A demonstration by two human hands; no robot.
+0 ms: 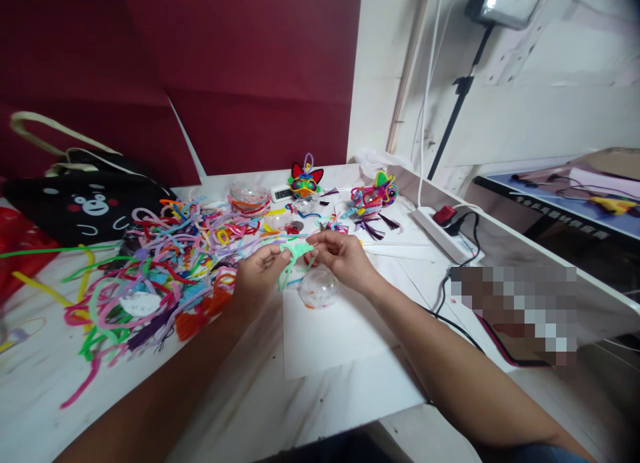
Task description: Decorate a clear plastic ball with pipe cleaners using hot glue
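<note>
Between my two hands is a light green pipe-cleaner piece [298, 250], bent into a flat shape with loose ends hanging down on its left. My left hand [260, 273] pinches its left side. On the right side, the fingers of my right hand [345, 257] are closed on the same piece. Just below the hands, a clear plastic ball [319, 288] with small orange and red bits rests at the top of a white paper sheet [340, 336].
A heap of colourful pipe cleaners [150, 276] and tassels spreads over the left side. Behind stand a finished lion-head figure [305, 181] and another colourful figure [377, 195]. A power strip [445, 235] with black cables lies right. A black bag [85, 206] sits at the back left.
</note>
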